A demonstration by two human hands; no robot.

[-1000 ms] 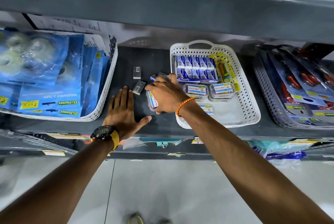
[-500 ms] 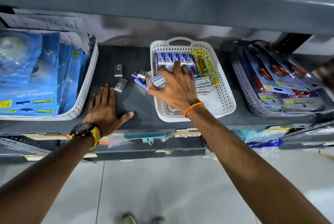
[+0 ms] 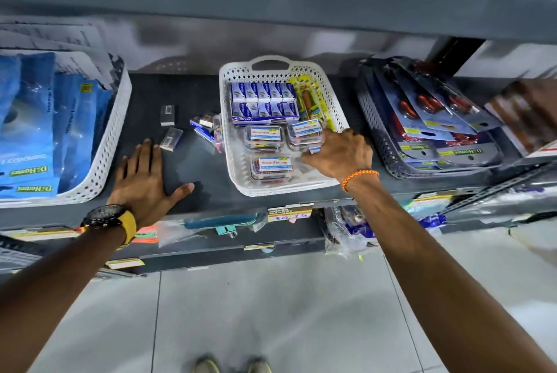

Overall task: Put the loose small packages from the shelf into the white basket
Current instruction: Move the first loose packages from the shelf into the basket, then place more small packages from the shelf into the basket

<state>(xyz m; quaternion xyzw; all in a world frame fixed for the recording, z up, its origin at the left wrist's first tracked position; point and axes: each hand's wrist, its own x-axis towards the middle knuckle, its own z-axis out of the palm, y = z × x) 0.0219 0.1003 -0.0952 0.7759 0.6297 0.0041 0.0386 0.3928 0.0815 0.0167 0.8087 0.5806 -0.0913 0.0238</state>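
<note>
Packages, small and boxy, split between shelf and basket. Right hand (image 3: 340,152) reaching down inside the white basket (image 3: 337,115), fingers curled over a small clear package (image 3: 314,149) with a blue-and-white label, pinched against the basket's right side. Braided orange bracelet (image 3: 358,177) on that wrist. Beside the fingers, three clear plastic tubs: one (image 3: 264,137) left of centre, one (image 3: 303,131) touching the knuckles, one (image 3: 272,166) nearer the front rim. Behind them, a tight block of glossy blue-and-white cartons (image 3: 262,101), and a yellow blister card (image 3: 310,101) leaning along the right wall. Basket itself rectangular, moulded plastic, walls pierced in a diamond lattice, looped handle at the back.

Left hand (image 3: 144,182) flat and spread, palm down on the dark matte shelf (image 3: 193,167), gripping nothing; black watch (image 3: 104,216) with yellow strap. Just past the fingertips, a small grey wrapped package (image 3: 171,139), another (image 3: 167,115) farther back, both lying apart. Against the basket's left outer wall, a loose heap of small packages (image 3: 208,130), jumbled and tilted.
</note>
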